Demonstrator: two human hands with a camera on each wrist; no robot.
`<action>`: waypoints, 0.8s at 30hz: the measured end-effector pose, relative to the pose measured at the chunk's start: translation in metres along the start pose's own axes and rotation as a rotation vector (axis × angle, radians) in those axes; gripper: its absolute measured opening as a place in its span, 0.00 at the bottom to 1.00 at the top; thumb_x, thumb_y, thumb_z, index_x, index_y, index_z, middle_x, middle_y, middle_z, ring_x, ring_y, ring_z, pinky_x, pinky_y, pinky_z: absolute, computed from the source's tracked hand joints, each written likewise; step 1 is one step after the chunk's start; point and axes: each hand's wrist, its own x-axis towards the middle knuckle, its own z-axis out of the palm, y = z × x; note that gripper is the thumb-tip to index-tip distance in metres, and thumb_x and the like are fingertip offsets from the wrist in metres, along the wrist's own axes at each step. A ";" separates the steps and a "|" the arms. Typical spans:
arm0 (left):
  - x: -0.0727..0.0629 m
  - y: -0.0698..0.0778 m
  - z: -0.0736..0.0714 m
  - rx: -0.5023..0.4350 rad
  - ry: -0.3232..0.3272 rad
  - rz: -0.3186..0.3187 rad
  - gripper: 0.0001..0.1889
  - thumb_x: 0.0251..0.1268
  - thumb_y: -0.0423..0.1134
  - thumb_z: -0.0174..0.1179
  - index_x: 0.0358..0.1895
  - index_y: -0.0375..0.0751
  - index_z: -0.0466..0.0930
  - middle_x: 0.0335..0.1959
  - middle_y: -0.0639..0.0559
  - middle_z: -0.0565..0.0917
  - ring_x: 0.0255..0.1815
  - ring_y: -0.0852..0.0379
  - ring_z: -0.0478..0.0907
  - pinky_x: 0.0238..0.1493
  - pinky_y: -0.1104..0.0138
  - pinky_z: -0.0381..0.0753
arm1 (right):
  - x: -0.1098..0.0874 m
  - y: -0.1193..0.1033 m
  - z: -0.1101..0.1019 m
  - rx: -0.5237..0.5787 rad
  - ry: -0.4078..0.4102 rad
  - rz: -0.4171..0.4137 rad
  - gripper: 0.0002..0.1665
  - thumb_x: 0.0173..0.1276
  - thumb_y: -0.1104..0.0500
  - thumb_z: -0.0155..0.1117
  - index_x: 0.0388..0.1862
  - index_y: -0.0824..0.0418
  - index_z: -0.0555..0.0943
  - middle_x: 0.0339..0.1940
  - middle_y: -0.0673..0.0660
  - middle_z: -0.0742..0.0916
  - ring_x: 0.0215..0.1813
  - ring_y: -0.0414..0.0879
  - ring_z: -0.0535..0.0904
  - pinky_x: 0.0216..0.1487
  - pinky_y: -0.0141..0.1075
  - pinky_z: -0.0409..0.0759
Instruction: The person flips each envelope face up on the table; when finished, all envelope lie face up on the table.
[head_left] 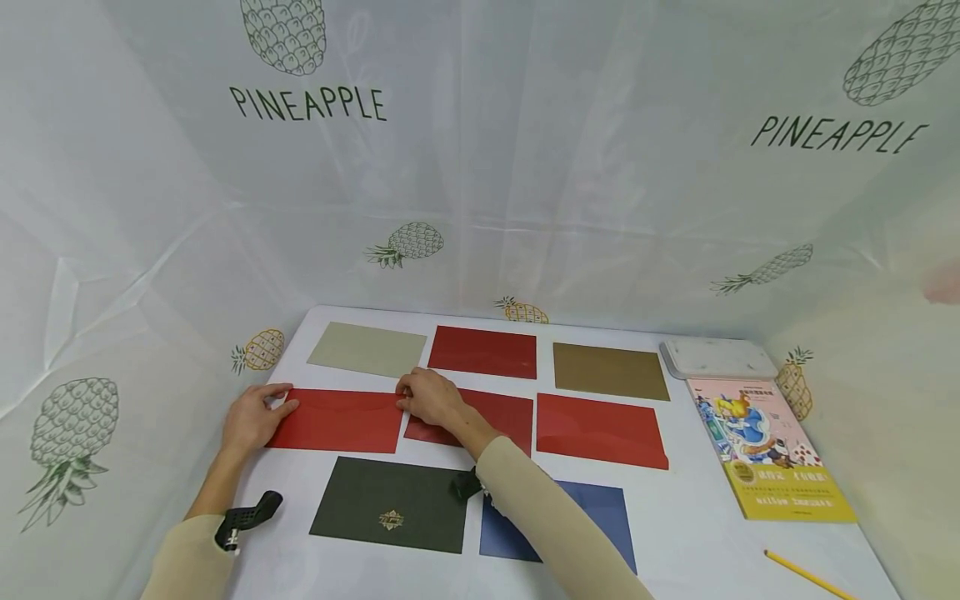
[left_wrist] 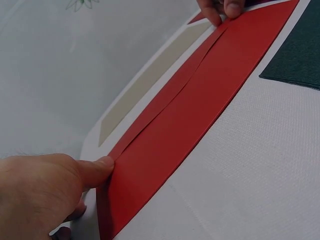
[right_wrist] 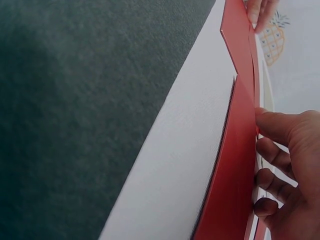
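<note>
A red envelope [head_left: 343, 422] with a long wavy flap edge [left_wrist: 175, 95] lies crosswise at the left of the table. My left hand [head_left: 253, 418] pinches its left end near the far corner, the thumb [left_wrist: 102, 167] on the red face. At the opposite end, my right hand [head_left: 431, 397] pinches the far right corner between thumb [right_wrist: 272, 122] and curled fingers. The right forearm reaches across a second red envelope [head_left: 504, 412] and a blue one [head_left: 600, 508], hiding parts of both. Nearer me lies a dark green envelope [head_left: 367, 496] with a gold emblem.
A beige envelope [head_left: 367, 348], a darker red one [head_left: 482, 352] and a brown-gold one [head_left: 611, 371] form the back row. Another red envelope [head_left: 600, 429] lies right of the middle. Farther right are a white case [head_left: 720, 358], an illustrated book [head_left: 772, 450] and a yellow pencil [head_left: 810, 575].
</note>
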 end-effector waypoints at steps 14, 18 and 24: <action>0.000 0.000 0.000 -0.003 0.005 -0.006 0.22 0.68 0.39 0.65 0.61 0.30 0.79 0.53 0.29 0.78 0.45 0.38 0.72 0.38 0.54 0.71 | 0.000 0.000 0.000 -0.022 0.004 -0.006 0.15 0.71 0.46 0.66 0.53 0.48 0.85 0.43 0.45 0.82 0.39 0.36 0.74 0.41 0.28 0.75; 0.000 0.001 0.000 0.001 0.005 -0.002 0.22 0.68 0.40 0.65 0.61 0.30 0.79 0.53 0.29 0.78 0.44 0.39 0.72 0.38 0.55 0.70 | 0.000 0.000 0.000 -0.018 0.003 -0.004 0.15 0.71 0.46 0.66 0.53 0.48 0.85 0.43 0.44 0.82 0.39 0.35 0.74 0.40 0.28 0.75; 0.000 0.000 0.001 -0.004 0.006 0.008 0.22 0.67 0.39 0.66 0.60 0.30 0.79 0.52 0.29 0.79 0.43 0.40 0.73 0.36 0.56 0.69 | -0.001 -0.001 -0.001 -0.009 -0.001 0.000 0.15 0.71 0.46 0.66 0.53 0.48 0.85 0.43 0.44 0.82 0.39 0.35 0.74 0.40 0.28 0.74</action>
